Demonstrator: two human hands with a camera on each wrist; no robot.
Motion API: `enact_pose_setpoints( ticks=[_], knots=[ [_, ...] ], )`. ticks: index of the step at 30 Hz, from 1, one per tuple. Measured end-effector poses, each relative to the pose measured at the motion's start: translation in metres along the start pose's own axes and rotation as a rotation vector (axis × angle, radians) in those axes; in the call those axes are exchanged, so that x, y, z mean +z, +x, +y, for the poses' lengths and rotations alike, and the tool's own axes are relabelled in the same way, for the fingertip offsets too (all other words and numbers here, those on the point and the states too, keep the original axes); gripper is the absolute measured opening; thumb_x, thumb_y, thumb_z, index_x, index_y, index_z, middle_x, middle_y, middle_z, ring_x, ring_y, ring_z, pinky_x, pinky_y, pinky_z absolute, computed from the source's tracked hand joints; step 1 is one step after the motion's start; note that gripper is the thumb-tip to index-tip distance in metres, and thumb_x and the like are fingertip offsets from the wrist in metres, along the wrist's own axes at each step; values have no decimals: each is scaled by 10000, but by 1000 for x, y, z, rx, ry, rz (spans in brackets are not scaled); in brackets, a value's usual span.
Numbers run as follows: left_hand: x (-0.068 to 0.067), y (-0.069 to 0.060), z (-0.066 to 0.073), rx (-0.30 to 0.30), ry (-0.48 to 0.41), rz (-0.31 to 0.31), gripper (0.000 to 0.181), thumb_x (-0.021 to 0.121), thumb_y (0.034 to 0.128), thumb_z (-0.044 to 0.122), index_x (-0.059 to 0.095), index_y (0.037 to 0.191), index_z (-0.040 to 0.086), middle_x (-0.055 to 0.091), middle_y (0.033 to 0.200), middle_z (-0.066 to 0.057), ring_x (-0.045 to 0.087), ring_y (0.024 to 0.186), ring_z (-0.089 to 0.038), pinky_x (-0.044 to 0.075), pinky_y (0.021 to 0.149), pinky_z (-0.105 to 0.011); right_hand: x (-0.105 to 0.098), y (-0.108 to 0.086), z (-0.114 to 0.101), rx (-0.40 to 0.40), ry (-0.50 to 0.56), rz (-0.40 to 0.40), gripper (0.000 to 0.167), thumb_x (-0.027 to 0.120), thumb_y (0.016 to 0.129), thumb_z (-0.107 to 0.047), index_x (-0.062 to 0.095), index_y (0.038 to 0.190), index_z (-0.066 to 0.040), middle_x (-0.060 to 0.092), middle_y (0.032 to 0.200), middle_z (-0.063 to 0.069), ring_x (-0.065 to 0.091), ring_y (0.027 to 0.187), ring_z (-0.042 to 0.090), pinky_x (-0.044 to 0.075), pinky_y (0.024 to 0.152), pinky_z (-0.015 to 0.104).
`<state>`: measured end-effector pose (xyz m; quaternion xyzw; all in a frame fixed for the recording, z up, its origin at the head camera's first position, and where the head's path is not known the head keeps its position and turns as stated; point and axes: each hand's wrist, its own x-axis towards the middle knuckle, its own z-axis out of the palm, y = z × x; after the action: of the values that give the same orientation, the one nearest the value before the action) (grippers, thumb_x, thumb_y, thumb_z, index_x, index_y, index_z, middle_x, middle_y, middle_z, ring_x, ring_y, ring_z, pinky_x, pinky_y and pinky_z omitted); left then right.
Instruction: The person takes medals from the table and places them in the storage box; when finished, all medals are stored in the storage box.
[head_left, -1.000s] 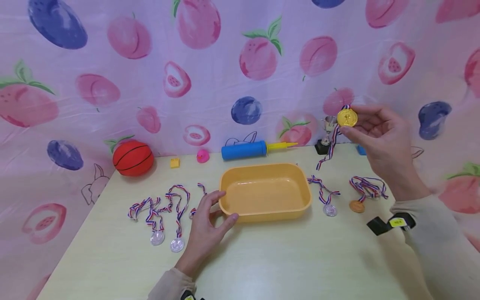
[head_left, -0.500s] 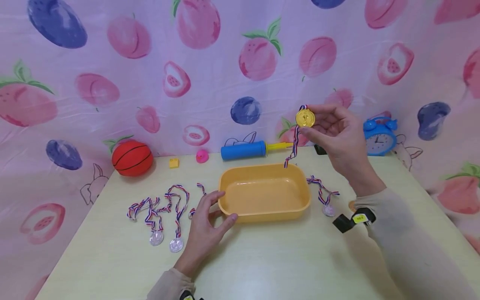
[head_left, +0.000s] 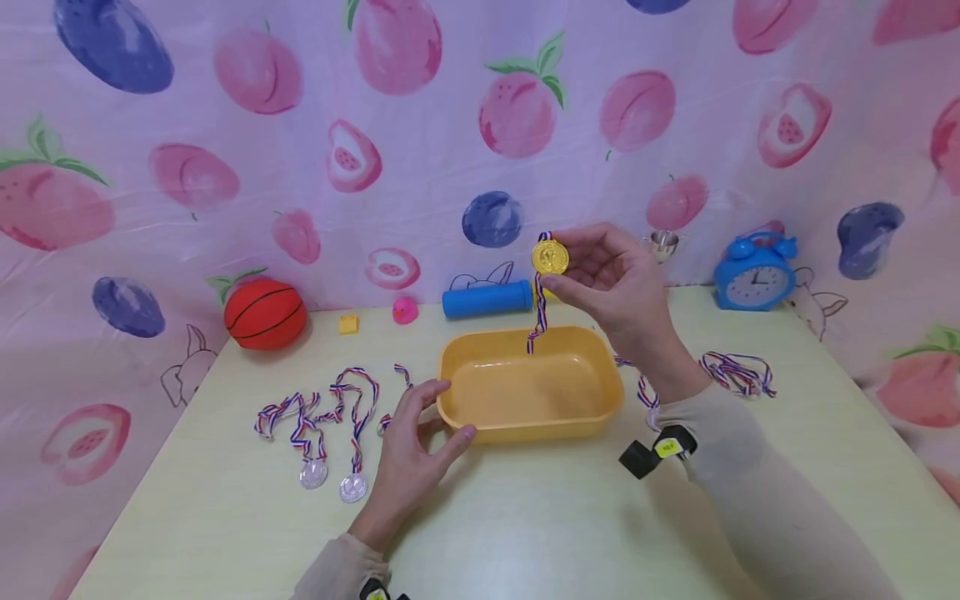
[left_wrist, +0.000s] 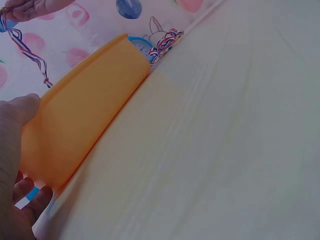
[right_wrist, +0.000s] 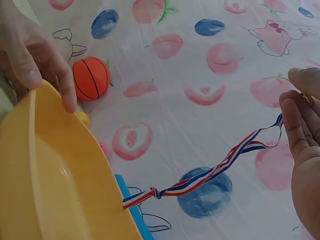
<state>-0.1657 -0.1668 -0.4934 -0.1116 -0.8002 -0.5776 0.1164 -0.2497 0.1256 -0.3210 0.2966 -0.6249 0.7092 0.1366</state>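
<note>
My right hand (head_left: pixel 618 283) pinches a gold medal (head_left: pixel 551 257) by its edge, held up above the back of a yellow plastic basin (head_left: pixel 528 432). The medal's red, white and blue ribbon (right_wrist: pixel 215 172) dangles with its knotted end over the basin. My left hand (head_left: pixel 412 458) grips the basin's left front corner, thumb on the front side and fingers at the left rim. Inside the basin nothing lies on the visible floor. Two silver medals, one (head_left: pixel 313 473) beside the other (head_left: pixel 353 487), lie with their ribbons left of the left hand.
Along the back stand a red basketball (head_left: pixel 266 314), a yellow block (head_left: pixel 348 323), a pink duck (head_left: pixel 405 310), a blue pump (head_left: pixel 487 300), a partly hidden trophy (head_left: pixel 663 242) and a blue alarm clock (head_left: pixel 756 279). A ribbon bundle (head_left: pixel 738 373) lies at right, partly behind my arm.
My right hand has carried the gold medal leftward, from near the trophy to over the basin's back rim, ending slightly lower. My left hand and the basin have stayed put.
</note>
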Motion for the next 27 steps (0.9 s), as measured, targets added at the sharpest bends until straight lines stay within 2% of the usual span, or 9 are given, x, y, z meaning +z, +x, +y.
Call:
enact_pose_setpoints(
  ticks=[3,8,16,22,27],
  knots=[
    [0,0,1,-10,-1,5,697,906,961,376,568,1560,262,537,1604,64,592,1450,-174,565,1137,-335,6,0,4,-26,-11,-35,472,864,916,90,720,1352,-17,740,1249,139,748,1110,253,649,987,288],
    [0,-1,1,-14,8,5,703,902,960,401,565,1561,267,530,1609,79,579,1458,-165,566,1137,-332,15,-2,11,-17,38,-86,475,883,905,74,722,1344,-11,759,1190,125,757,1063,238,660,961,296],
    [0,0,2,-18,14,6,724,904,962,385,560,1580,227,530,1621,56,580,1461,-179,570,1138,-348,30,-14,29,87,24,-70,494,844,908,131,687,1365,26,760,1197,120,764,1065,232,665,950,300],
    [-1,1,3,-23,22,-5,721,903,973,290,554,1589,151,530,1626,17,584,1465,-228,580,1138,-386,39,-26,42,169,24,-74,475,840,925,108,671,1365,45,757,1203,137,758,1027,222,667,920,280],
    [-1,1,4,-27,29,-6,716,901,975,255,553,1589,139,531,1619,27,584,1468,-237,579,1138,-387,43,-35,53,223,-21,-76,475,868,930,51,688,1365,-9,751,1197,147,747,1016,235,670,905,277]
  ],
)
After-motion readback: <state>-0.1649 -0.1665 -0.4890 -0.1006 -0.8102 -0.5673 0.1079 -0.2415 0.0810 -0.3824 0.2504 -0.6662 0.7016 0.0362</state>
